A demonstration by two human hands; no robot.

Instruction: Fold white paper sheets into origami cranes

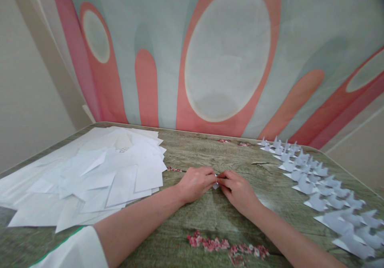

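Observation:
Between the fingertips of both hands is a small folded piece of white paper (pixel 215 185), mostly hidden by the fingers. My left hand (pixel 196 183) pinches it from the left, and my right hand (pixel 238 190) pinches it from the right. The two hands meet just above the wood-patterned table (pixel 192 152). Off to the right stand rows of folded white paper cranes (pixel 318 202), several deep. A broad heap of loose white paper sheets (pixel 99 172) covers the table's left side.
A hanging cloth (pixel 168 60) with coral and grey-green shapes rises behind the table's far edge. Pink flower prints (pixel 210 243) mark the tabletop near me and toward the back. A plain wall (pixel 33 72) is at the left.

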